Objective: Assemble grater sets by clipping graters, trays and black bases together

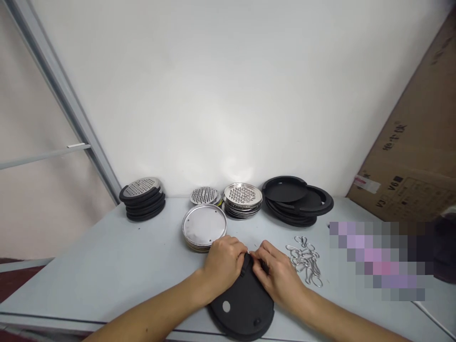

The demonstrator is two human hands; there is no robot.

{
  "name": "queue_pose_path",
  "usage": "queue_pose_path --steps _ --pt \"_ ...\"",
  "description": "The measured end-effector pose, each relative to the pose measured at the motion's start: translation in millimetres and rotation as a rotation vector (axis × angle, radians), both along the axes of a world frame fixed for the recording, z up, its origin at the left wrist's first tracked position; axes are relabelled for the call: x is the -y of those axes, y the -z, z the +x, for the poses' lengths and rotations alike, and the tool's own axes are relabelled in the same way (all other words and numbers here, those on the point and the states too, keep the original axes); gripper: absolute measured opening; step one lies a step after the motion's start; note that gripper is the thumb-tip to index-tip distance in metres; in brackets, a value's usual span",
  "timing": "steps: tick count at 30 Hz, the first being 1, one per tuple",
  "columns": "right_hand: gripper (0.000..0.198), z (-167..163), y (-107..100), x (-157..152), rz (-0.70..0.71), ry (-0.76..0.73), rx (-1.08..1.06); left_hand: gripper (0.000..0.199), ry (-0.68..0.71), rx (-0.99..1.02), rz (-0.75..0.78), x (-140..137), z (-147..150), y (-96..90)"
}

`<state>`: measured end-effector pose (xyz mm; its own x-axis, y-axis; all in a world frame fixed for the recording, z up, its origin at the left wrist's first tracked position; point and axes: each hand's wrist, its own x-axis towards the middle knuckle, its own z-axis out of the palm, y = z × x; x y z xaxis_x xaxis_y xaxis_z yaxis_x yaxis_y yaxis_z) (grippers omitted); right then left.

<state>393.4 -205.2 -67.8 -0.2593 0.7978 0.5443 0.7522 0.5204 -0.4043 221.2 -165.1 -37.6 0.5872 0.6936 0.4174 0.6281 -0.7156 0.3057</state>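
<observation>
Pinching with left hand (224, 260) and right hand (277, 273) at the narrow far end of the black holder (245, 304), with fingertips nearly meeting at a small bright bit (248, 252), too small to identify. Working at the near edge of the table (107, 266), with the pale round spot (226, 306) facing up. Best, by judgement: brace the holder with the left, make fine moves with right thumb and forefinger only, push straight, avoid prying. Slide farther in from the edge if rocking. Don't brush the loose wire clips (307, 262) just right of the right hand, or nudge the metal disc stack (204, 224) just beyond the left. Leave the grater stack (242, 194) and spare black holders (286, 191) alone, back near the wall (199, 95).
</observation>
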Motion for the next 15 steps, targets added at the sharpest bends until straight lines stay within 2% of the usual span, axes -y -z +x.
queue_pose_path --steps 15 --pt "0.017 -1.9 -0.1 0.8 0.043 0.017 -0.038 0.028 0.114 -0.008 0.0 1.1 -1.5 -2.2"
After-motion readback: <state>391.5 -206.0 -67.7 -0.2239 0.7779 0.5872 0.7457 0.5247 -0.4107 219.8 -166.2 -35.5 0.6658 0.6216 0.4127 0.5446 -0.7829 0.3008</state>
